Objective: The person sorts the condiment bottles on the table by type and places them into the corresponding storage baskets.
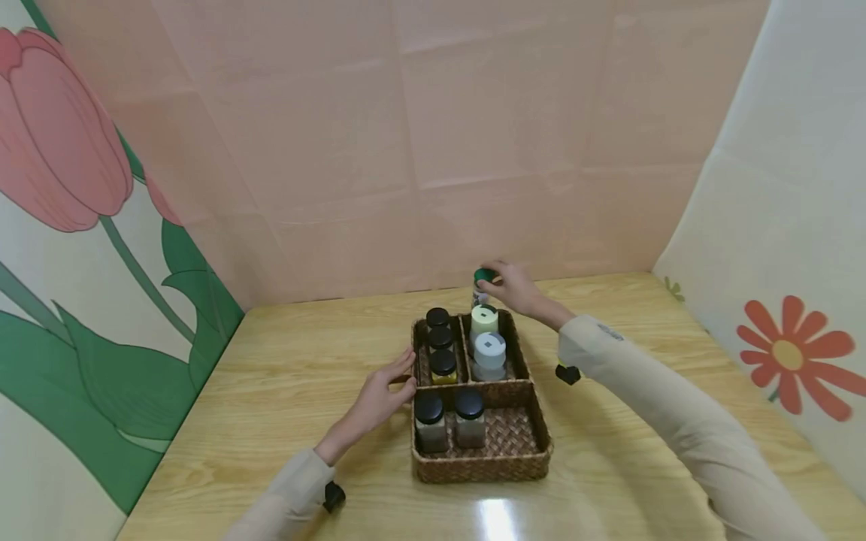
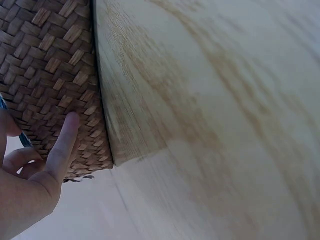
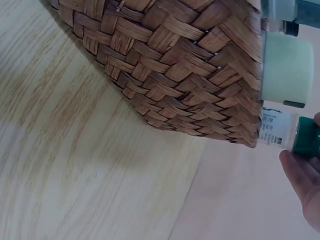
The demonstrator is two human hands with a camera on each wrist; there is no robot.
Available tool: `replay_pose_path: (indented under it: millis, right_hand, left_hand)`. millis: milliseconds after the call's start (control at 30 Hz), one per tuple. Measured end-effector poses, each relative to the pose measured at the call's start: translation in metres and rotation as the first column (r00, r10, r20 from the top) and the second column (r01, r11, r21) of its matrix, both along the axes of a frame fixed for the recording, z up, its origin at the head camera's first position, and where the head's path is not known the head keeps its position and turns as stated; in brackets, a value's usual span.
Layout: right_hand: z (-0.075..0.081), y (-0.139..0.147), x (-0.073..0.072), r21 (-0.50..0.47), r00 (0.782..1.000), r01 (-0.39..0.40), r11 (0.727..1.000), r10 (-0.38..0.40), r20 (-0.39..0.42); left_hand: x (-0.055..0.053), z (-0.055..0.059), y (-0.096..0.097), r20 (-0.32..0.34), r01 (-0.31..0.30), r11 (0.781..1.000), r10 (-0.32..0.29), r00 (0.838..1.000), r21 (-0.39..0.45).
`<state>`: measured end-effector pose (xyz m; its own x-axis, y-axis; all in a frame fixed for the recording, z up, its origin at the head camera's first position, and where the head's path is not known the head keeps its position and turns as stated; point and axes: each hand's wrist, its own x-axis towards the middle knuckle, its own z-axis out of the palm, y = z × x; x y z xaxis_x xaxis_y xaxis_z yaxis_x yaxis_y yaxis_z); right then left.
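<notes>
A woven basket (image 1: 482,469) with three compartments stands on the table. My right hand (image 1: 516,289) grips a green-capped shaker bottle (image 1: 479,296) by its cap at the basket's far right corner. In the right wrist view the printed label of that bottle shows beside the rim, its lower part hidden by the weave. My left hand (image 1: 380,394) rests against the basket's left side, index finger extended along the weave in the left wrist view. Near the right hand, a jar with a pale green lid (image 1: 484,318) and one with a pale blue lid (image 1: 490,350) share the back right compartment.
Three black-lidded jars (image 1: 440,337) line the back left compartment. Two more black-lidded jars (image 1: 470,424) stand in the front one. Wood-grain tabletop (image 1: 304,361) surrounds the basket. A pink sheet (image 1: 406,150) hangs behind, with flower-printed sheets at both sides.
</notes>
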<state>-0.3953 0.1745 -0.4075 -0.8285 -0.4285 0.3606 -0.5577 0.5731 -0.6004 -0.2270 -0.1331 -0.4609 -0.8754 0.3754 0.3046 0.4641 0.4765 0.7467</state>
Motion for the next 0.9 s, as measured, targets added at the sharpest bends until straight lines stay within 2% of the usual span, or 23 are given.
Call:
replay_pose_path:
  millis: [133,433,900]
  right_hand:
    - [0.003,0.006,0.003,-0.051,0.998,-0.013,0.999,0.01,-0.062]
    - [0.018,0.012,0.016,-0.116,0.991,-0.02,0.993,0.004,-0.136]
    - [0.036,0.017,0.033,-0.142,0.951,-0.036,0.989,-0.009,-0.308]
  left_hand:
    - [-0.001,0.0,0.001,0.0,0.009,1.0,-0.009,1.0,0.002]
    - [-0.003,0.001,0.001,-0.019,0.019,1.0,-0.019,1.0,-0.001]
    - [0.0,0.004,0.003,-0.01,0.014,1.0,-0.014,1.0,-0.008]
